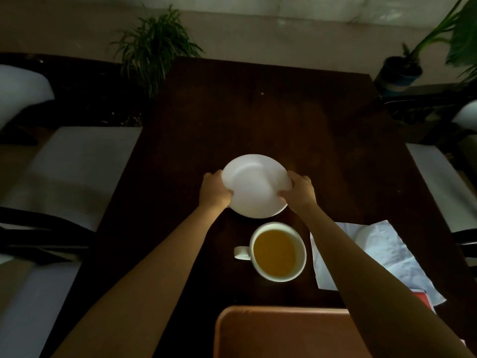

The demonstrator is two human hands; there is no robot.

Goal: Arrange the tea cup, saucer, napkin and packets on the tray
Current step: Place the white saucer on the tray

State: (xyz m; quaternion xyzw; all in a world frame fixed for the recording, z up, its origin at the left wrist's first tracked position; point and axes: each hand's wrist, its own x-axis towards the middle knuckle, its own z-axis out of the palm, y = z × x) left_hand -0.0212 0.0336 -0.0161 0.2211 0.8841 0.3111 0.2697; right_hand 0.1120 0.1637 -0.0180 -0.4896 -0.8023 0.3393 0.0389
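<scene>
Saucer step: left hand (215, 191) and right hand (300, 191) clamp the saucer (254, 186); next, carry it toward 6 o'clock onto the tray (271, 332).

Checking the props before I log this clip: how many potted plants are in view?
2. One grassy plant stands on the floor past the table's far-left corner; one in a dark pot past the far-right corner. Others may be out of frame.

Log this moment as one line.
both hands grip saucer | cup full, on table | tray empty
</scene>
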